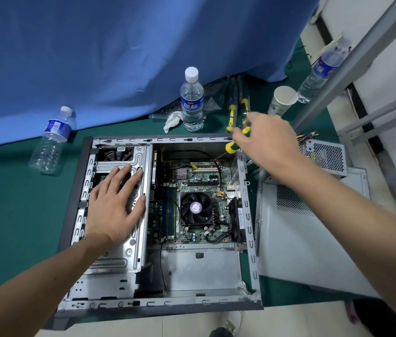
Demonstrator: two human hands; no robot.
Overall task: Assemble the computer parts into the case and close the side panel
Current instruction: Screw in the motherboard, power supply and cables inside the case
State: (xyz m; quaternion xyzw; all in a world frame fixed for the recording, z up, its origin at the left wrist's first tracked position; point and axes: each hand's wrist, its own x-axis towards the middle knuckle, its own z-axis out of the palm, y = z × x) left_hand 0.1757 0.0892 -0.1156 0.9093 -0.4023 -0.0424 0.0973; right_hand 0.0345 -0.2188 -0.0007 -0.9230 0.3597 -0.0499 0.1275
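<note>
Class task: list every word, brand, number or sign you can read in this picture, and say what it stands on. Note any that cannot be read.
Upright bottle: blue label with two large white Chinese characters, too blurred to read surely.
Left bottle: label print too small.
Far right bottle: label blurred.
Fan sticker: round, purple, print unreadable.
Paper cup: faint marks, unreadable.
Motherboard: markings too small.

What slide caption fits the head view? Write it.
Left hand steadies open case; right hand holds screwdriver.
</note>
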